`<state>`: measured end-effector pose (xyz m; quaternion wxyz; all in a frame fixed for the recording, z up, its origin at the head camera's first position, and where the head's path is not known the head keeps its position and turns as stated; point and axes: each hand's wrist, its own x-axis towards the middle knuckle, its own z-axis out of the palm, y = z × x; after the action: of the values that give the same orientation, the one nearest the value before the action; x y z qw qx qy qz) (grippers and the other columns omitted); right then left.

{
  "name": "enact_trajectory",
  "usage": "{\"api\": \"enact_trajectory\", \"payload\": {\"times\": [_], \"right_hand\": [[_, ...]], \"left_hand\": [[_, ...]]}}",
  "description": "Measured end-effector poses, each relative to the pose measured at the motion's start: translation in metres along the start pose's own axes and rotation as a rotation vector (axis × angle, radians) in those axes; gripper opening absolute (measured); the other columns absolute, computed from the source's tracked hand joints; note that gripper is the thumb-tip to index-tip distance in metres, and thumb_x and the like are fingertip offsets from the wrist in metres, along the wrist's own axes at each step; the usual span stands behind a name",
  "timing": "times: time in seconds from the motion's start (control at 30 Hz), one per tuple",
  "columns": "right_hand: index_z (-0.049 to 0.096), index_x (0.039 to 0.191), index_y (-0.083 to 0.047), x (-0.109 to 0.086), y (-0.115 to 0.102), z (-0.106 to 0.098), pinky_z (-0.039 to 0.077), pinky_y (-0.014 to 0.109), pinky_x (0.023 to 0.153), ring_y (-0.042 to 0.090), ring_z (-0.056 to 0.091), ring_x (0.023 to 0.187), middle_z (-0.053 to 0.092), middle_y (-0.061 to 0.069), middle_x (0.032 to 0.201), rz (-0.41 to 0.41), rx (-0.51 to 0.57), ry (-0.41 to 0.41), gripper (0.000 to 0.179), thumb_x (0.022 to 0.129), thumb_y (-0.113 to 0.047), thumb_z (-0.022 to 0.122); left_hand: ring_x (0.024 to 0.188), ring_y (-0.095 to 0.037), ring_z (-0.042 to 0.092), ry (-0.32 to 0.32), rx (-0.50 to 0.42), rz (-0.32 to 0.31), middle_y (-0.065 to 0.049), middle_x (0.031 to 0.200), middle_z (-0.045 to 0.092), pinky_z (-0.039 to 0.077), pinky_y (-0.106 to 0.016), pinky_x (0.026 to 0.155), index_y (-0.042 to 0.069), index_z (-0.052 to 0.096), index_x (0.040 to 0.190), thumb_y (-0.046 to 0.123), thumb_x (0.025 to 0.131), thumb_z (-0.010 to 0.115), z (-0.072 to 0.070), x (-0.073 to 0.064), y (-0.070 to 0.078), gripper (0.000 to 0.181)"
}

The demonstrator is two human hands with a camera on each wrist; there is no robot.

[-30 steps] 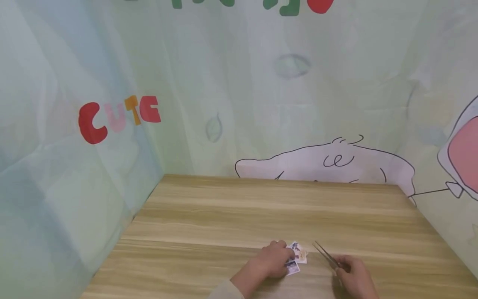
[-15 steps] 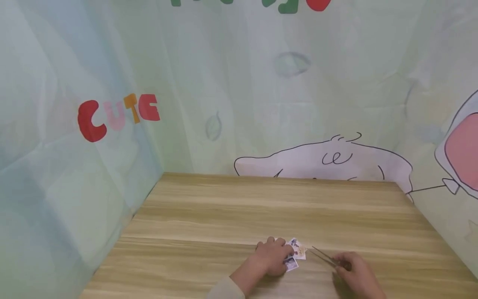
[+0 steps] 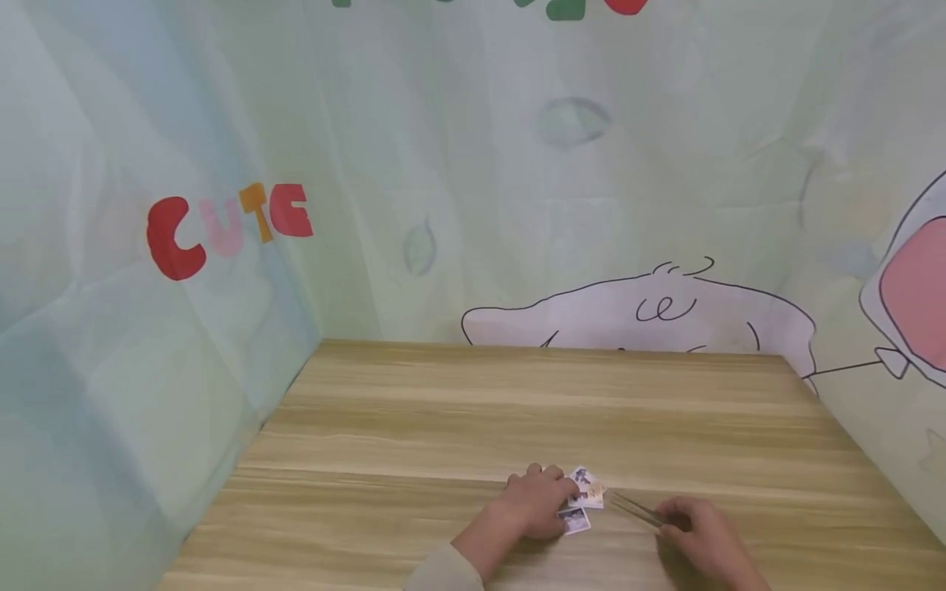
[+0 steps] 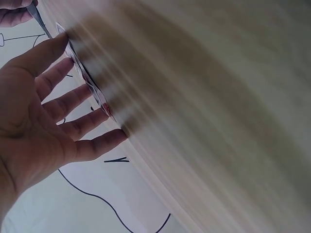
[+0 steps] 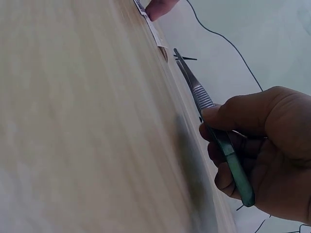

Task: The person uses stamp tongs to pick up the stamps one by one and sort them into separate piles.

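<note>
With its fingertips, my left hand (image 3: 542, 502) presses small printed paper pieces (image 3: 590, 496) flat on the wooden table. Its fingers are spread and nearly straight in the left wrist view, touching the thin papers (image 4: 99, 97) edge-on. A second, darker picture piece (image 3: 574, 521) sticks out below the thumb. Metal tweezers (image 5: 224, 145) are pinched between the thumb and fingers of my right hand (image 5: 272, 136). The tweezer tips point left, just short of the papers' right corner, and look slightly apart. That corner (image 5: 164, 51) is lifted off the table. The left palm hides part of the papers.
The wood-grain table (image 3: 414, 410) stretches away to the back and both sides. Pale printed cloth (image 3: 458, 180) hangs behind it and along the left and right, bearing a cartoon animal, a balloon and coloured letters.
The tweezers have swung down and left, bringing their tips close to the papers' right corner. My left hand keeps pressing in about the same place. The head view has shifted slightly.
</note>
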<state>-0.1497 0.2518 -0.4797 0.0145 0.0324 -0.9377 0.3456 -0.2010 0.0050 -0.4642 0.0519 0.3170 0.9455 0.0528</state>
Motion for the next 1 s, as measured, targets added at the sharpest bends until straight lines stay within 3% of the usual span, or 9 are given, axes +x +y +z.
{"api": "enact_trajectory", "payload": {"times": [0.43, 0.77, 1.0], "right_hand": [[0.065, 0.088, 0.002, 0.0047, -0.0016, 0.0015, 0.049, 0.029, 0.068, 0.014, 0.059, 0.076, 0.064, 0.004, 0.084, -0.146, 0.073, -0.12, 0.014, 0.074, 0.002, 0.067], [0.066, 0.088, -0.001, 0.0069, -0.004, 0.005, 0.048, 0.032, 0.07, 0.014, 0.057, 0.077, 0.064, 0.001, 0.083, -0.133, 0.038, -0.086, 0.013, 0.075, 0.001, 0.067], [0.065, 0.085, -0.003, 0.0078, -0.0048, 0.0093, 0.045, 0.029, 0.067, 0.01, 0.054, 0.073, 0.062, -0.003, 0.079, -0.153, 0.071, -0.1, 0.01, 0.075, 0.001, 0.066]], "left_hand": [[0.096, -0.016, 0.049, 0.003, -0.006, 0.01, 0.005, 0.118, 0.054, 0.046, -0.036, 0.069, 0.033, 0.06, 0.12, 0.036, 0.074, 0.073, -0.0034, -0.0007, 0.0005, 0.047], [0.094, -0.016, 0.048, 0.0, -0.004, 0.001, 0.005, 0.117, 0.054, 0.045, -0.035, 0.068, 0.033, 0.062, 0.117, 0.036, 0.075, 0.073, -0.0048, -0.0013, 0.0007, 0.044], [0.097, -0.016, 0.049, -0.015, -0.02, -0.01, 0.005, 0.12, 0.054, 0.045, -0.036, 0.069, 0.033, 0.061, 0.118, 0.035, 0.075, 0.073, -0.0042, -0.0029, 0.0016, 0.045]]}}
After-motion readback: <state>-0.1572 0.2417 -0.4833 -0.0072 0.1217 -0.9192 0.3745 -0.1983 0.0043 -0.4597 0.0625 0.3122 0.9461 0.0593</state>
